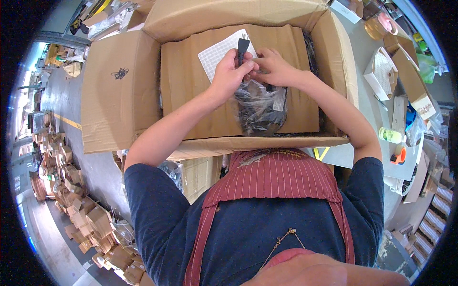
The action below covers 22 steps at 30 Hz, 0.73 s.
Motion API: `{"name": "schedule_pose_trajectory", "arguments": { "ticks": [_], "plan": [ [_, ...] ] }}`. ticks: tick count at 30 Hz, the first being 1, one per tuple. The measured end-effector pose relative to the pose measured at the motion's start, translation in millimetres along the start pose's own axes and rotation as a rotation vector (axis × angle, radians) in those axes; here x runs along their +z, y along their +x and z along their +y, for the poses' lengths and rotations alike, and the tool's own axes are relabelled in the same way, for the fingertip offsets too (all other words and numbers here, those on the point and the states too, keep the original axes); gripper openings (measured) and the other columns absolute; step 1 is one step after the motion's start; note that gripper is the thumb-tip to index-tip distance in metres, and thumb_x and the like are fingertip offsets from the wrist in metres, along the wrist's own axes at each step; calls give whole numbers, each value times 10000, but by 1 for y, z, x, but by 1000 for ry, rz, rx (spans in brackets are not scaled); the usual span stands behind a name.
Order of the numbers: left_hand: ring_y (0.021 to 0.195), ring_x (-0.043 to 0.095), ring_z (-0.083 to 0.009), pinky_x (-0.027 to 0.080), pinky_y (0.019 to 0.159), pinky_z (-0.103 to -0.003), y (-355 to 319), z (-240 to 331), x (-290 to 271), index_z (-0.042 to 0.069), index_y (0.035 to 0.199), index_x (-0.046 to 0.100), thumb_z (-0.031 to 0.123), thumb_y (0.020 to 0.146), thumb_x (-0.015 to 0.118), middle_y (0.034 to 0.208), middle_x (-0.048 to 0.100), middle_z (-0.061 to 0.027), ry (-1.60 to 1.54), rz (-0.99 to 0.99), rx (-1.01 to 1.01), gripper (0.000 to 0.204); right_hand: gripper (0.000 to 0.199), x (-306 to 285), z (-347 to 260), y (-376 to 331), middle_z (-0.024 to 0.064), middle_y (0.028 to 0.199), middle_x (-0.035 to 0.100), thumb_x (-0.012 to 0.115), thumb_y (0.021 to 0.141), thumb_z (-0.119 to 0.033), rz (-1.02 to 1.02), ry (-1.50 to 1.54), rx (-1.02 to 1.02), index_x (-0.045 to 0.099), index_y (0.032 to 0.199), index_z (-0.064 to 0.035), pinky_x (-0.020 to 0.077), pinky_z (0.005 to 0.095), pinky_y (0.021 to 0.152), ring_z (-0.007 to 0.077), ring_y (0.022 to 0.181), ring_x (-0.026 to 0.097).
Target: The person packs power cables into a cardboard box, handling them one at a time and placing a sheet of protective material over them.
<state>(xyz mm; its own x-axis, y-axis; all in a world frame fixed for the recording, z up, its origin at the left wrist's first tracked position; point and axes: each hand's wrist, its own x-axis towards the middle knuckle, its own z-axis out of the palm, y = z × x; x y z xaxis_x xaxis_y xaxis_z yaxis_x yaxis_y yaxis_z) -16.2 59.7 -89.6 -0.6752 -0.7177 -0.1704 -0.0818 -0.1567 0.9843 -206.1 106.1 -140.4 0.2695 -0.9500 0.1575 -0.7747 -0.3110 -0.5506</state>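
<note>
My left hand is closed round a black power plug, its metal prongs pointing up and away from me. Right beside it, my right hand has its fingers bent in, their tips close to the left fingertips; what they pinch is hidden. Below both hands a clear plastic bag with something dark inside lies on a brown cardboard sheet. A white sheet with rows of small round marks lies partly under my left hand.
The cardboard sheet lies in a large open carton with its flaps folded out. At right, a grey table holds a white box, a green-labelled bottle and an orange tape roll. Many cardboard pieces are piled on the floor at left.
</note>
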Motion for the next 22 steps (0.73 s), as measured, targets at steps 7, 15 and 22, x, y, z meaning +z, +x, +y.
{"name": "schedule_pose_trajectory", "arguments": {
  "ticks": [7,15,22],
  "plan": [
    [869,624,-136,484,765,-284,-1,1,2,30,1128,516,141,956,581,979,665,-77,-28,13,6,215,310,-21,4,8,148,1057,638,674,851,-313,231,156,91,672,1084,-109,484,398,891,300,976,607],
    [851,631,-148,487,744,-288,-1,-1,1,34,1131,512,133,954,578,980,662,-84,-18,27,1,213,169,-63,4,3,7,927,661,672,873,-159,488,577,215,656,1013,-65,489,252,759,85,857,600],
    [859,632,-154,487,736,-294,1,-3,-1,44,1151,497,135,954,579,989,658,-87,-48,15,-13,232,109,-66,14,1,15,929,642,653,874,-103,589,515,128,654,972,-54,453,213,753,75,812,579]
  ]
}}
